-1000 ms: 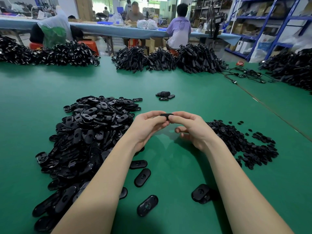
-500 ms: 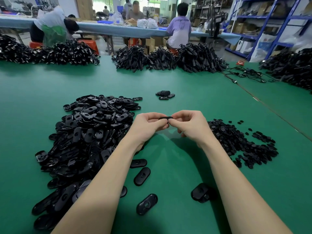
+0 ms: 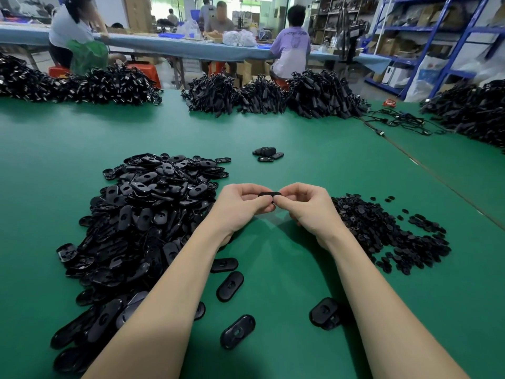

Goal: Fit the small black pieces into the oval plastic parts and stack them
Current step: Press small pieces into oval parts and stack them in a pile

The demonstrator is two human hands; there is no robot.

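Note:
My left hand (image 3: 240, 205) and my right hand (image 3: 306, 206) meet above the green table and together pinch one black oval plastic part (image 3: 269, 194) edge-on between fingertips. Most of that part is hidden by my fingers. A big heap of oval parts (image 3: 142, 214) lies to the left. A flatter pile of small black pieces (image 3: 382, 231) lies to the right. A short stack of oval parts (image 3: 267, 154) sits farther out at the centre.
Loose oval parts (image 3: 231, 285) lie between my forearms, another pair (image 3: 325, 313) under my right arm. Bundles of black cables (image 3: 273, 94) line the far edge of the table (image 3: 68, 138). People sit at a blue bench (image 3: 177, 46) beyond.
Both hands stay together on the oval part, with only small finger shifts. A person at the far left bench has straightened up.

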